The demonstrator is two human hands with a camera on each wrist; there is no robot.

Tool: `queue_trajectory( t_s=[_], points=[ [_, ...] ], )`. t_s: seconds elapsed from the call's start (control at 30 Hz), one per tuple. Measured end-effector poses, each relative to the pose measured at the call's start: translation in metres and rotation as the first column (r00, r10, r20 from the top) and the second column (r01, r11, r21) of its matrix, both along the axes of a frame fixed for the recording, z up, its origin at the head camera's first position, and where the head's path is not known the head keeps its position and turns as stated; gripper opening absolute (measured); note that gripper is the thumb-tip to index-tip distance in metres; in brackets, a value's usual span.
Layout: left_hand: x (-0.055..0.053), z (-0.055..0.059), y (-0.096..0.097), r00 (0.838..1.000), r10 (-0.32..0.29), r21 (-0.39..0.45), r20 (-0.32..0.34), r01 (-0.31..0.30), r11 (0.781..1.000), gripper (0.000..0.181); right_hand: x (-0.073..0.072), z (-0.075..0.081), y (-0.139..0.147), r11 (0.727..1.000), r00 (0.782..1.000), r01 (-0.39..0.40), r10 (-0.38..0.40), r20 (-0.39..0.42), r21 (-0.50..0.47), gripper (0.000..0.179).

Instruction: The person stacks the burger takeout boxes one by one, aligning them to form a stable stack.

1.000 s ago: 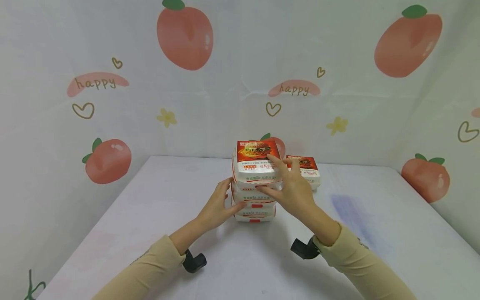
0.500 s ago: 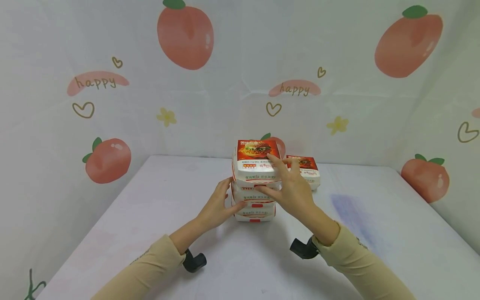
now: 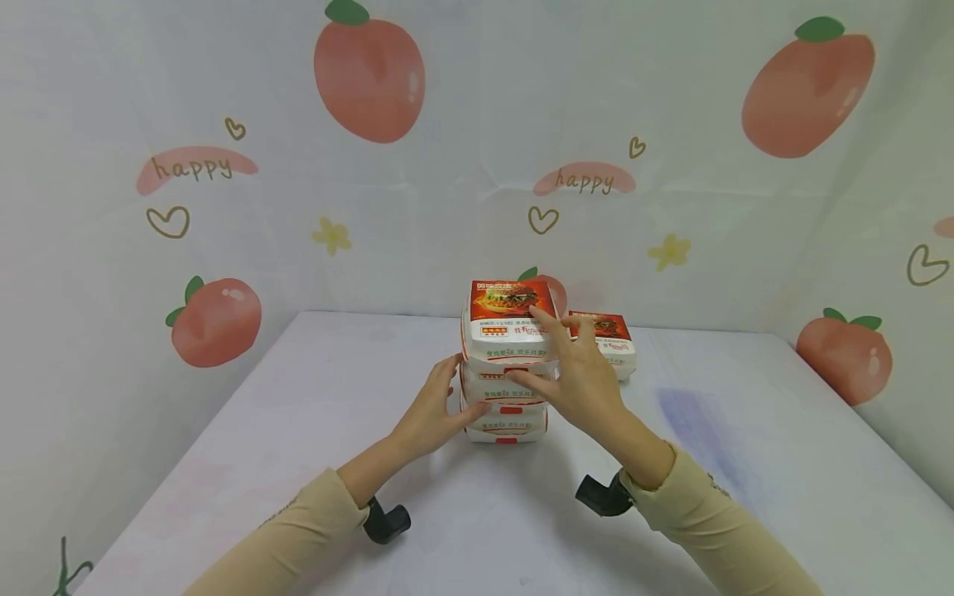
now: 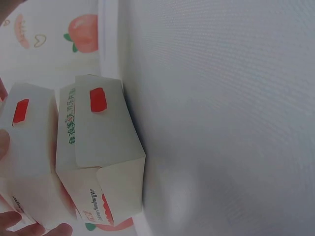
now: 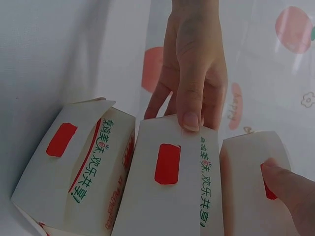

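Three hamburger boxes, white with red labels, form a stack at the middle of the table. My left hand (image 3: 431, 411) grips the middle box (image 3: 501, 387) from its left side, thumb across the front. With thumb on the front and fingers over the top and right side, my right hand (image 3: 585, 372) holds the top box (image 3: 507, 335). The bottom box (image 3: 508, 424) rests on the table beneath them. In the right wrist view the left thumb presses near the red tab of the middle box (image 5: 162, 206), and the right thumb covers part of the top box's tab (image 5: 268, 189).
Another hamburger box (image 3: 614, 348) stands behind and to the right of the stack, partly hidden by my right hand. A white cloth covers the table (image 3: 477, 530). A fruit-patterned curtain (image 3: 477, 99) hangs behind and at both sides.
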State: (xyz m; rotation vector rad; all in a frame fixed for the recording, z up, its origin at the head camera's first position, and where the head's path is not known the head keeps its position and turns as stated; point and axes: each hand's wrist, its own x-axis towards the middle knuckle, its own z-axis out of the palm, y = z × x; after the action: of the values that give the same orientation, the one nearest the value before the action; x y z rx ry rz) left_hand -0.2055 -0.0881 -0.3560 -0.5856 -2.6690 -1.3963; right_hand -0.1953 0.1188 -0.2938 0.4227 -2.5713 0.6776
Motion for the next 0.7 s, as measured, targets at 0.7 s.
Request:
queue_trajectory(
  t_s=[0.7],
  points=[
    [-0.0030,0.0095,-0.0039,1.000,0.011,0.041,-0.020,-0.010,0.999,0.087,0.0015,0.0054,0.0048,0.999,0.997,-0.013,0.016,0.073,-0.038,0.084]
  ],
)
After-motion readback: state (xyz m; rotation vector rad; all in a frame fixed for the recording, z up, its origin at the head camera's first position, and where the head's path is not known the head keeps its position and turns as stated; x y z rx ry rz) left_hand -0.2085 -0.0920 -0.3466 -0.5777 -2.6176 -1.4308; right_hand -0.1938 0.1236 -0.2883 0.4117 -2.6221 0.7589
